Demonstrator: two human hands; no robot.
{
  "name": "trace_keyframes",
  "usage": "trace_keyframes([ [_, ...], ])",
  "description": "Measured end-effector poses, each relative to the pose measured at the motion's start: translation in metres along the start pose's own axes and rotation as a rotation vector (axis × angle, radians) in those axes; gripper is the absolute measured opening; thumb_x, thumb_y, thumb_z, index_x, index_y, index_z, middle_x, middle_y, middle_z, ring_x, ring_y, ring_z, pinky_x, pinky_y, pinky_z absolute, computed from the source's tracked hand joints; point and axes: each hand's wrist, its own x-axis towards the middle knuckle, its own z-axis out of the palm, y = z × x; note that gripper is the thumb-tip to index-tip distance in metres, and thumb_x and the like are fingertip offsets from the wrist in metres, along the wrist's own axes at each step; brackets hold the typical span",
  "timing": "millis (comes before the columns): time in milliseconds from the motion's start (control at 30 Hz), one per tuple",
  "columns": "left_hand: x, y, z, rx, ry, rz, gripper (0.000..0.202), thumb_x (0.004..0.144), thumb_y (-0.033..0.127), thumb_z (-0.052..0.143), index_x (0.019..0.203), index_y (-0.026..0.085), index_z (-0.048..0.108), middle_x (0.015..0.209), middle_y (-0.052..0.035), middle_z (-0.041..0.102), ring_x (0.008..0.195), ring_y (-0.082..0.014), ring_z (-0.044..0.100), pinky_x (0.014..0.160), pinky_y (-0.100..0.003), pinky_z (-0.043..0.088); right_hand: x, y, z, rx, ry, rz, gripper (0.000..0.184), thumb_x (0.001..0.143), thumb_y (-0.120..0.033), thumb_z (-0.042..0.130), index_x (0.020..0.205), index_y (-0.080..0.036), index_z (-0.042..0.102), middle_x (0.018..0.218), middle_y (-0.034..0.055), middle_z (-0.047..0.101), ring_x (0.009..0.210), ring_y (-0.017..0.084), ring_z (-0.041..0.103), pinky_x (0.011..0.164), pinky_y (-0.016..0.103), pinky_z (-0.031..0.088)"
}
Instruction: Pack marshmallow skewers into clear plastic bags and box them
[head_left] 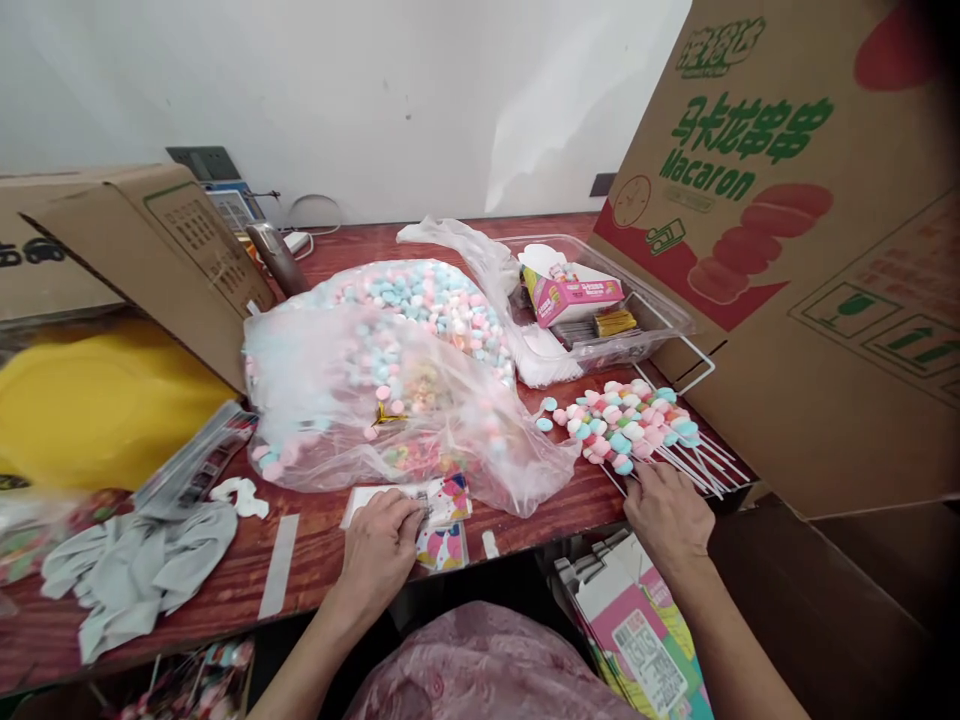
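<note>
My left hand (381,540) is closed at the table's front edge, its fingertips pinched on small clear plastic bags (442,545) printed with coloured patterns. My right hand (670,515) is closed at the near side of a pile of candy skewers (626,420). Its fingers are at the white sticks, and they partly hide what they grip. Pink, white and blue round candies sit on the sticks. Behind my left hand lies a big clear plastic sack (420,340) full of loose pastel candies. A few blue candies (544,424) lie between the sack and the skewers.
A clear plastic tray (652,335) with a pink box (577,295) stands at the back right, beside a tall carton (750,250). On the left are another carton (180,260), a yellow container (82,410) and a grey cloth (150,570). Flat printed boxes (637,620) are below the table.
</note>
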Motion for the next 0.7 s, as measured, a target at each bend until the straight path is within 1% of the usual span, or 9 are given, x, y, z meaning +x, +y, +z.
trace_keyframes([
  [67, -0.001, -0.004, 0.003, -0.049, 0.09, 0.054, 0.023, 0.092, 0.026, 0.054, 0.075, 0.018, 0.068, 0.072, -0.0029, 0.06, 0.073, -0.0166, 0.057, 0.065, -0.027, 0.043, 0.002, 0.0, -0.007, 0.024, 0.013, -0.001, 0.017, 0.086, -0.018, 0.053, 0.086, -0.016, 0.07, 0.082, 0.0076, 0.067, 0.074, 0.019, 0.056, 0.065, 0.029, 0.038],
  [133, -0.002, -0.007, 0.006, -0.054, 0.175, 0.128, 0.023, 0.091, 0.025, 0.055, 0.073, 0.017, 0.067, 0.069, -0.0029, 0.059, 0.07, -0.016, 0.056, 0.065, -0.026, 0.044, 0.006, 0.004, -0.018, 0.06, 0.093, 0.023, 0.016, 0.087, -0.022, 0.055, 0.091, -0.017, 0.07, 0.087, 0.0067, 0.068, 0.079, 0.019, 0.058, 0.069, 0.028, 0.04],
  [233, -0.003, -0.009, 0.007, 0.004, 0.216, 0.241, 0.023, 0.092, 0.023, 0.054, 0.074, 0.016, 0.067, 0.069, -0.0037, 0.059, 0.069, -0.0161, 0.056, 0.064, -0.026, 0.045, 0.015, 0.015, -0.031, 0.024, 0.225, 0.085, 0.019, 0.088, -0.029, 0.06, 0.096, -0.017, 0.071, 0.094, 0.0083, 0.069, 0.084, 0.022, 0.056, 0.07, 0.031, 0.038],
  [300, -0.003, -0.01, 0.006, 0.043, 0.184, 0.286, 0.025, 0.094, 0.023, 0.051, 0.077, 0.016, 0.068, 0.072, -0.0043, 0.061, 0.07, -0.0159, 0.057, 0.064, -0.026, 0.047, 0.02, 0.023, -0.032, -0.055, 0.209, 0.082, 0.02, 0.088, -0.031, 0.059, 0.094, -0.017, 0.072, 0.093, 0.008, 0.069, 0.083, 0.023, 0.054, 0.067, 0.033, 0.034],
  [400, -0.006, -0.009, 0.002, 0.088, 0.149, 0.321, 0.028, 0.097, 0.024, 0.046, 0.083, 0.016, 0.069, 0.077, -0.0052, 0.064, 0.071, -0.0159, 0.059, 0.065, -0.026, 0.05, 0.025, 0.028, -0.019, -0.115, 0.121, 0.036, 0.022, 0.09, -0.033, 0.056, 0.09, -0.018, 0.072, 0.087, 0.0065, 0.069, 0.079, 0.022, 0.052, 0.066, 0.033, 0.029],
  [467, -0.008, -0.008, 0.0, 0.1, 0.157, 0.334, 0.029, 0.097, 0.023, 0.045, 0.085, 0.016, 0.069, 0.079, -0.0059, 0.065, 0.072, -0.016, 0.06, 0.064, -0.026, 0.051, 0.027, 0.029, -0.009, -0.113, 0.115, 0.028, 0.023, 0.091, -0.031, 0.054, 0.087, -0.018, 0.072, 0.084, 0.0069, 0.069, 0.078, 0.021, 0.052, 0.067, 0.033, 0.028],
  [533, -0.01, -0.008, -0.001, 0.093, 0.176, 0.339, 0.028, 0.097, 0.021, 0.044, 0.087, 0.015, 0.07, 0.08, -0.0063, 0.066, 0.073, -0.0161, 0.061, 0.065, -0.026, 0.052, 0.029, 0.031, -0.005, -0.077, 0.116, 0.01, 0.023, 0.091, -0.028, 0.053, 0.082, -0.017, 0.071, 0.079, 0.0066, 0.068, 0.074, 0.019, 0.052, 0.065, 0.032, 0.028],
  [600, -0.012, -0.007, 0.0, 0.075, 0.199, 0.344, 0.025, 0.096, 0.019, 0.046, 0.089, 0.015, 0.07, 0.08, -0.0064, 0.066, 0.074, -0.0158, 0.062, 0.066, -0.025, 0.053, 0.035, 0.033, -0.011, -0.02, 0.104, -0.044, 0.022, 0.091, -0.026, 0.053, 0.083, -0.017, 0.072, 0.072, 0.005, 0.067, 0.068, 0.017, 0.053, 0.063, 0.03, 0.029],
  [700, -0.012, -0.009, 0.002, 0.062, 0.224, 0.346, 0.023, 0.095, 0.017, 0.047, 0.091, 0.015, 0.07, 0.08, -0.0061, 0.066, 0.074, -0.0154, 0.063, 0.067, -0.025, 0.053, 0.053, 0.032, -0.037, 0.014, 0.08, -0.187, 0.022, 0.091, -0.02, 0.052, 0.097, -0.019, 0.073, 0.074, 0.0029, 0.068, 0.064, 0.013, 0.054, 0.059, 0.027, 0.03],
])
